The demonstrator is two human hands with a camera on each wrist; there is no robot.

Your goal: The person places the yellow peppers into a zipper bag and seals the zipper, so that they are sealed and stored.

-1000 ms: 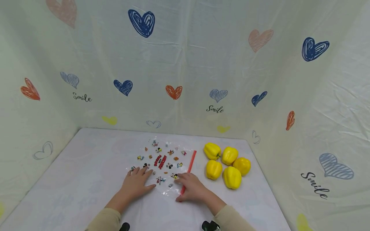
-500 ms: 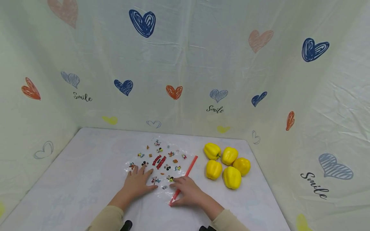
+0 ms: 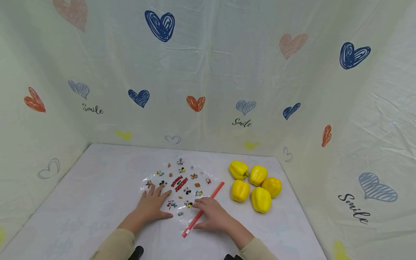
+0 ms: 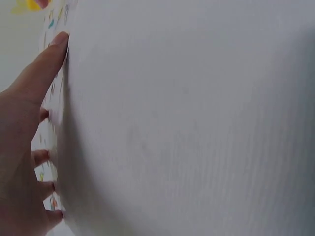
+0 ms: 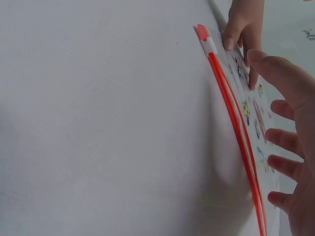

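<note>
A clear plastic zip bag (image 3: pixel 191 177) printed with small cartoon figures lies flat on the white table. Its red zipper strip (image 3: pixel 216 189) runs slantwise along the right side, and a white slider shows near its close end in the right wrist view. My left hand (image 3: pixel 149 204) rests with fingers spread on the bag's near left edge. Over the zipper side is my right hand (image 3: pixel 212 215), fingers apart and slightly bent, covering part of the strip. In the right wrist view that hand's fingertips (image 5: pixel 280 199) grip nothing; whether they touch the plastic I cannot tell.
Several yellow bell peppers (image 3: pixel 240 190) stand grouped on the table to the right of the bag. Behind the table (image 3: pixel 107 173) hangs a pale curtain (image 3: pixel 214 72) with hearts and "Smile" prints, which also runs along both sides.
The bag has turned clockwise on the table. Its zipper strip slants more, with the near end shifted left and closer. Both hands have moved only slightly.
</note>
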